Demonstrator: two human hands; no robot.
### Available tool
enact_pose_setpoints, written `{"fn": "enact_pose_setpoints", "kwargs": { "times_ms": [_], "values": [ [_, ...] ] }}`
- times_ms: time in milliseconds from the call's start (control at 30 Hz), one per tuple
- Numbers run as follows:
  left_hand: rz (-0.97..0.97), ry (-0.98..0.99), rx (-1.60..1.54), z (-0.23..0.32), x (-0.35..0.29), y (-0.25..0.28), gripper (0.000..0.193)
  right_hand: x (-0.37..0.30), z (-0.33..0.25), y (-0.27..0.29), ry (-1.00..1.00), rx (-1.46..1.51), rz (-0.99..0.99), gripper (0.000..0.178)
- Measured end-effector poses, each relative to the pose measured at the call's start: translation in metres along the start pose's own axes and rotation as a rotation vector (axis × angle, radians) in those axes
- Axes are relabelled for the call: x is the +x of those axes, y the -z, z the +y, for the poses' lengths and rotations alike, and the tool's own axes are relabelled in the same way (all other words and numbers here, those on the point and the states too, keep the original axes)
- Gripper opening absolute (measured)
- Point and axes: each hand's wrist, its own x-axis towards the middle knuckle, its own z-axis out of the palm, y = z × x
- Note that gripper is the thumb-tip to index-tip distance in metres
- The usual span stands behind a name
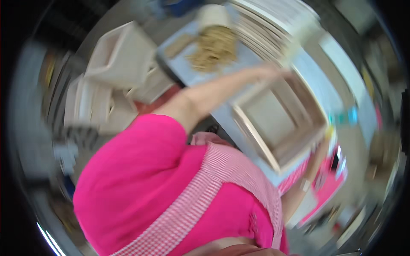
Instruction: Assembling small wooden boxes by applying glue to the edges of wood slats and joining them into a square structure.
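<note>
One long, pale grey surface (181, 66) runs slantwise from the upper left to the lower right, with the person's torso (252, 196), in a bright pink top and checked apron, along its near side. Well apart to the left, several pale wooden boxes (136, 53) are piled together. Directly in front of the torso, on the surface, lies the thing between the hands: an open wooden crate (273, 109), its hollow facing up toward the camera. Its near rim follows the slant of the surface, and that side looks a little longer than the ends, though the fisheye bend makes the long axis hard to be sure of. Beyond it, toward the top, stands a stack of wooden panels (258, 32). Left of that stack, a heap of thin yellowish strips (213, 49) spreads in front of a whitish tub (213, 17).

The crate sits between the two hands, with neither clearly nearer. The left hand (271, 71) reaches across to its far upper corner, that arm stretched long over the surface; the right hand (325, 138) is by the right-hand end, its forearm rising from below with a pale band (305, 185) at the wrist. Both are blurred: they seem to meet the crate's walls, but whether the fingers grip or merely rest there, I cannot tell.
</note>
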Motion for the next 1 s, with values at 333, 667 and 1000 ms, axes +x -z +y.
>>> {"fn": "enact_pose_setpoints", "kwargs": {
  "times_ms": [333, 667, 1000],
  "values": [
    [0.22, 0.342, -0.164, -0.016, -0.222, 0.009, 0.071, -0.167, -0.191, -0.097, -0.086, -0.197, -0.389, 0.073],
    [1.316, 0.238, -0.697, -0.088, -0.527, -0.034, 0.084, -0.236, -0.283, -0.323, 0.581, -0.278, -1.327, 0.054],
    [1.964, -0.001, -0.675, 0.002, -0.711, -0.092, 0.078, -0.414, -0.402, -0.448, 1.111, -0.144, -1.813, 0.045]
  ]
}}
